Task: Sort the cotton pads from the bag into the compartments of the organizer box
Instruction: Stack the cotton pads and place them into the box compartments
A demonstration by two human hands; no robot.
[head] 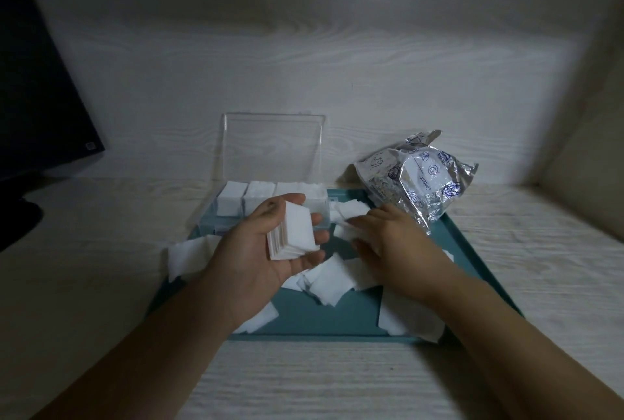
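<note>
Teal tray point(324, 318) on a pale wood desk, loose cotton pads point(329, 284) scattered across it, left hand point(266, 250) gripping a stack of pads point(295, 234), right hand point(388, 244) flat on loose pads, fingers straight, open clear box point(270, 198) behind with filled compartments, crumpled bag point(415, 176) at right, dark monitor point(30, 98) far left.

A pale wood-grain desk point(540, 250) sits in dim light, enclosed by a matching back panel point(304, 65) and right side panel point(594, 115). A dark monitor point(33, 98) stands at left.
</note>
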